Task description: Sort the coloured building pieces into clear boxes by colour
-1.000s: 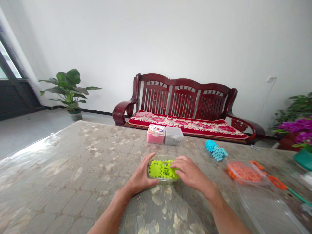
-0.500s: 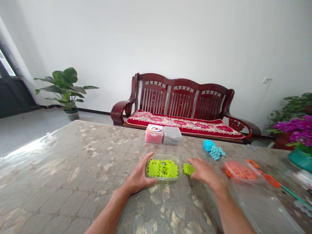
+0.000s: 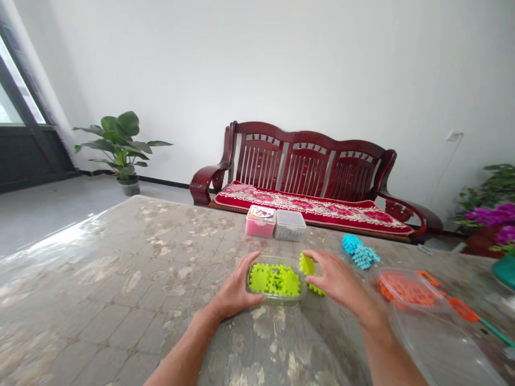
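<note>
A clear plastic box (image 3: pixel 277 301) on the table is filled with lime-green toothed pieces (image 3: pixel 274 280). My left hand (image 3: pixel 240 284) grips the box's left side, thumb at the near edge and fingers at the far edge. Just right of the box, my right hand (image 3: pixel 330 276) pinches a lime-green piece (image 3: pixel 308 264) that is tilted up. Below that hand, another green piece (image 3: pixel 317 290) shows partly, the rest hidden by the hand.
Two lidded boxes, one pink (image 3: pixel 260 222) and one clear (image 3: pixel 290 225), stand at the far edge. Blue pieces (image 3: pixel 364 257), a box of orange pieces (image 3: pixel 410 288) and a clear lid (image 3: pixel 446 343) lie right. Beyond stands a wooden bench (image 3: pixel 308 166).
My right hand has moved left and lifted a green piece, now upright near the box's right edge. The left hand keeps its hold. The view has shifted slightly.
</note>
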`<action>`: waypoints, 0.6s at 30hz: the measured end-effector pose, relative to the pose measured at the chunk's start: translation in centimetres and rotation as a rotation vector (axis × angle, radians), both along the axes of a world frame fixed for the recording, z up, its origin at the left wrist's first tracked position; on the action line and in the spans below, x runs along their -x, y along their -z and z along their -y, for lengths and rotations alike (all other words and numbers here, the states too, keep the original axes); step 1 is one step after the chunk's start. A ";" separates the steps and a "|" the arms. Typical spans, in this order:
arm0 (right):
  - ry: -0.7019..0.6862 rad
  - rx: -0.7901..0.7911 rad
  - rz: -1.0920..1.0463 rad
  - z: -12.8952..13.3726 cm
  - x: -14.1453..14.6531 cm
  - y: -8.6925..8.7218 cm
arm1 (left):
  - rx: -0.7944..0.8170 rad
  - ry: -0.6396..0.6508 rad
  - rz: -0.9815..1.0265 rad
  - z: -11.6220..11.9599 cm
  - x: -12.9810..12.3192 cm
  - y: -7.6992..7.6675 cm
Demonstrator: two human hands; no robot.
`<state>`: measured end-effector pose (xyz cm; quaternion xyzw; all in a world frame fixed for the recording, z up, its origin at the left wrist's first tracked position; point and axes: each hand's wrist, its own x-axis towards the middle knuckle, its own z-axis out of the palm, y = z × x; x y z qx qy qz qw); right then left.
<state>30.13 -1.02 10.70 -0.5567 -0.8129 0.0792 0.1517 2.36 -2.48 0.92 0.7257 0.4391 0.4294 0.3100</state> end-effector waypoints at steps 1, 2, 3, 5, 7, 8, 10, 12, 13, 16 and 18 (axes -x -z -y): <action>-0.050 0.007 -0.004 0.1 1.1 -0.4 | -0.004 0.002 0.000 0.0 0.0 0.0; -0.096 0.011 0.003 0.2 2.2 -0.6 | -0.010 0.003 0.000 0.0 0.0 0.0; -0.134 0.011 0.018 0.1 3.2 -0.7 | -0.017 0.003 0.003 0.0 0.0 0.0; -0.183 0.007 0.053 -0.1 5.0 -0.7 | -0.032 0.004 0.009 0.0 0.0 0.1; -0.202 0.003 0.076 -0.3 6.0 -0.3 | -0.042 0.007 0.014 -0.1 0.0 0.2; -0.207 0.003 0.079 -0.4 6.3 -0.1 | -0.046 0.011 0.018 -0.1 0.0 0.3; -0.210 0.006 0.075 -0.5 6.6 0.4 | -0.049 0.019 0.024 -0.2 0.0 0.4; -0.204 0.008 0.073 -0.5 6.6 0.8 | -0.050 0.021 0.028 -0.3 0.0 0.5; -0.201 0.007 0.077 -0.4 6.6 1.0 | -0.050 0.022 0.027 -0.3 0.0 0.5; -0.197 -0.008 0.111 -0.4 6.8 1.5 | -0.045 0.022 0.027 -0.2 0.0 0.4; -0.191 -0.016 0.135 -0.4 6.9 1.7 | -0.038 0.026 0.032 -0.2 0.0 0.4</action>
